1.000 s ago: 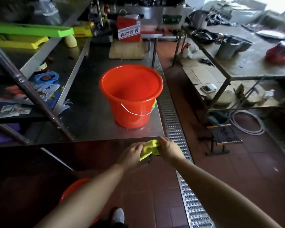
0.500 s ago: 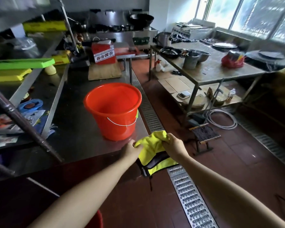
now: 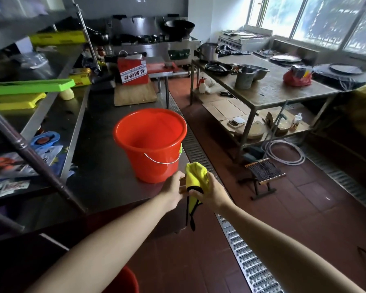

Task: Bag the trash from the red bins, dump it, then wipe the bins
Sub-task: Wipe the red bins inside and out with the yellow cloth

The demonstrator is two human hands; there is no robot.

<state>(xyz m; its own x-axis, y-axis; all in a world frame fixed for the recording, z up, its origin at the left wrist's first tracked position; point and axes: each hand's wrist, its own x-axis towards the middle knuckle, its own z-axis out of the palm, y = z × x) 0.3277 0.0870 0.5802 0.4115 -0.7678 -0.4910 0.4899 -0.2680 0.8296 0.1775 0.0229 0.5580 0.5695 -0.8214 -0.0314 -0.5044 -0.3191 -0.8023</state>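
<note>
Nearest: red bin (image 3: 125,281), floor, bottom edge, partly seen. Right hand (image 3: 211,192) closed around bunched yellow cloth (image 3: 195,176); left hand (image 3: 173,188) pinching its edge. Cloth soft, limp, light; best gripped wadded. Beyond: red bucket (image 3: 151,144) on steel counter (image 3: 97,166), apparently empty; light, rigid, likely slick; steady by rim.

red sauce box (image 3: 133,69) on wooden board (image 3: 135,95) | wok (image 3: 179,27) on stove | floor drain grate (image 3: 249,259)

Second red bin (image 3: 123,281) cut off by bottom edge, mostly behind left forearm. Yellow cloth (image 3: 195,176) partly hidden inside right hand (image 3: 211,192). Left hand (image 3: 173,190) fingertips motion-blurred; cloth contact unclear.
</note>
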